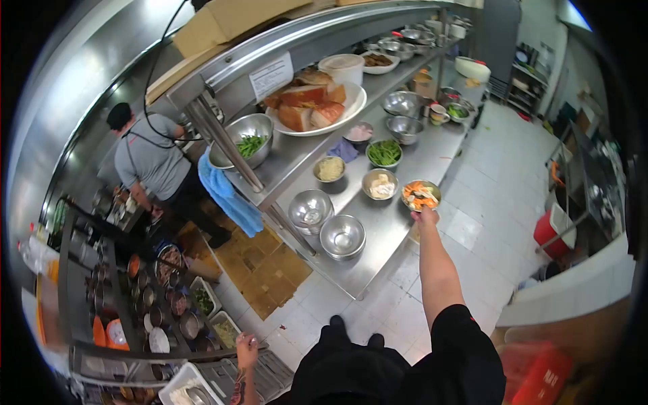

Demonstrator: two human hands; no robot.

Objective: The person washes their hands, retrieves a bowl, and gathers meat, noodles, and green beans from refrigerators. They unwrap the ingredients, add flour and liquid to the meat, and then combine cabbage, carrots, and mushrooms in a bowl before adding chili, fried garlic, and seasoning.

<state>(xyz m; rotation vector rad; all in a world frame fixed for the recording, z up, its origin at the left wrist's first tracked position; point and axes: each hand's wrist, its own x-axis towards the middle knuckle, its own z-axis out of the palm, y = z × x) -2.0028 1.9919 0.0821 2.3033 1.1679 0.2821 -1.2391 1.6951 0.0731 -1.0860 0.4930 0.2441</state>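
My right hand (pixel 425 217) reaches forward to the steel counter's edge. It grips the near rim of a metal bowl (pixel 420 194) of mixed vegetables, with orange carrot slices and pale and dark pieces. Left of that bowl stands a bowl of whitish chunks (pixel 380 187), and behind it a bowl of cut green vegetables (pixel 385 154). A bowl of pale shreds (pixel 330 169) sits farther left. Two stacks of steel bowls (pixel 343 236) are nearest me. Low on the left, my left hand (pixel 248 340) hangs beside the container racks with fingers curled; whether something small is in them is hidden.
A shelf above the counter (pixel 368 253) carries a white dish of large browned meat pieces (pixel 307 108). A blue towel (pixel 228 192) hangs from it. A co-worker (pixel 152 155) stands at the left. Ingredient pots (pixel 192 324) fill the left station. A red bin (pixel 555 229) stands right.
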